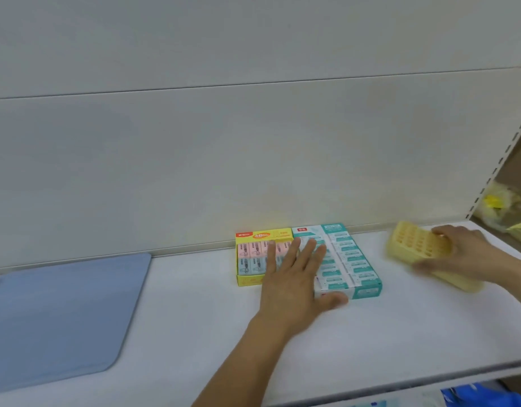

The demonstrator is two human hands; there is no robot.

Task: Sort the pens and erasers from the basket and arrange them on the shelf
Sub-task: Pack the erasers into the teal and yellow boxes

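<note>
On the white shelf (pixel 194 333), against its back wall, yellow eraser box (pixel 250 254) touches teal-white eraser box (pixel 353 259); left hand (pixel 294 277) flat, fingers straight across both; right hand (pixel 464 254) grips a pale-yellow perforated basket (pixel 414 245).

We are reading "4B" in an orange patch on the back flap of the yellow cardboard eraser box (pixel 263 235); other printing is blurring beyond reading.
</note>
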